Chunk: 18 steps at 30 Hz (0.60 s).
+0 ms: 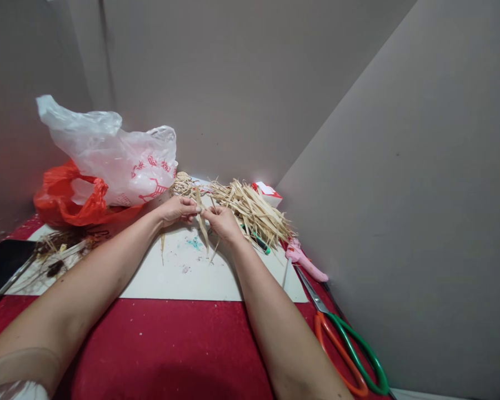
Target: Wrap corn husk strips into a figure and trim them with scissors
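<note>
My left hand (178, 210) and my right hand (223, 220) meet over a white board (183, 278) on a red table. Both pinch the same few dry straw strips (203, 225), whose loose ends hang down towards the board. Just behind the hands lies a pile of pale straw strips (252, 208), with a small coil of woven straw (182, 182) at its left end.
A white plastic bag (116, 158) and a red plastic bag (73, 197) sit at the back left. Scissors with orange and green handles (345, 344) and a pink glue gun (306, 262) lie at the right. A dark phone (2, 264) and plant scraps (58, 253) are at the left. Grey walls close in behind and right.
</note>
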Tool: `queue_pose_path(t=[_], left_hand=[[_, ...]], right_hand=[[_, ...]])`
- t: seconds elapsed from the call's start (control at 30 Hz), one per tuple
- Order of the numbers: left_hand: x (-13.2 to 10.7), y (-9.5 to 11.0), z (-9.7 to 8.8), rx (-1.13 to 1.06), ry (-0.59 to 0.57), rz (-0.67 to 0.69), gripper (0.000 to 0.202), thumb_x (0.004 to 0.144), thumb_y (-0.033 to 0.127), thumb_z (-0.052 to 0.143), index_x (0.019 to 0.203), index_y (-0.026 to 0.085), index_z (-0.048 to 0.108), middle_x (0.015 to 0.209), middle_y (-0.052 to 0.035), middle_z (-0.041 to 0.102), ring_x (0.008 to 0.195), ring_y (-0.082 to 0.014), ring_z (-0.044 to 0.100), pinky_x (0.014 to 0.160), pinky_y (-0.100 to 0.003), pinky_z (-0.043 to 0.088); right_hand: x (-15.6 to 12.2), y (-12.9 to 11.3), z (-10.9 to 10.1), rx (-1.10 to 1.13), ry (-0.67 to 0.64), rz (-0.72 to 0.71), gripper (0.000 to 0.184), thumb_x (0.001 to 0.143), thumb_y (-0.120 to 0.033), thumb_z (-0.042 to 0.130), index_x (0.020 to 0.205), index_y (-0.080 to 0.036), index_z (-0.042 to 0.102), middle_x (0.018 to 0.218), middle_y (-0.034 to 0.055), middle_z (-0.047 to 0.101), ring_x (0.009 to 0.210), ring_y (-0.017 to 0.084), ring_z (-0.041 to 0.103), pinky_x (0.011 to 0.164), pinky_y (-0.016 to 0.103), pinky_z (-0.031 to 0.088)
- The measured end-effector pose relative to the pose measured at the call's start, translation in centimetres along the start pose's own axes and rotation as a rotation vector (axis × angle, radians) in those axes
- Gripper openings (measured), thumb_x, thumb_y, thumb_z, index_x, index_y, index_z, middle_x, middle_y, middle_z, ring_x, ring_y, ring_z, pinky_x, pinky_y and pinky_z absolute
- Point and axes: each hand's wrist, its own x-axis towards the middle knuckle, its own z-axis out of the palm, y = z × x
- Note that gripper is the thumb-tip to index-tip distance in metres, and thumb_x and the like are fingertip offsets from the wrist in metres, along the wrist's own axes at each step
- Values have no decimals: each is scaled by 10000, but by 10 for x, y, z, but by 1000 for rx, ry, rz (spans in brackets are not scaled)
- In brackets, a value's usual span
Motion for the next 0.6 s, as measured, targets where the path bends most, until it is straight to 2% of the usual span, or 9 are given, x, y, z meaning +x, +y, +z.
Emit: queue_pose_path(t=[0.2,0.4,0.5,0.6], left_hand=[[-2,2,2,19,-33,-19,320,562,289,874,692,95,655,562,-13,596,490,-82,551,509,-215,492],[-3,2,3,66,-82,-8,277,621,267,835,629,110,607,520,-15,576,471,-88,539,482,-212,458],[-4,4,3,15,-134,-14,255,624,240,821,639,112,601,523,-1,560,477,-82,528,510,-221,471],[-5,8,0,-117,-110,20,221,640,203,794,669,113,595,547,18,542,503,-72,512,552,-227,489]], right_hand=[[-1,-2,0,-66,36,-44,288,629,-393,639,539,-194,452,467,-77,360,450,61,287,455,221,228],[4,4,-1,-270,47,-184,218,658,-335,553,522,-192,461,503,-49,380,511,86,308,497,233,239],[14,12,-7,-447,172,-277,166,640,-267,517,504,-198,450,503,-45,371,535,100,315,522,244,241],[26,19,-23,-381,391,-256,178,664,-289,483,529,-212,397,507,-55,329,541,104,307,528,243,260]])
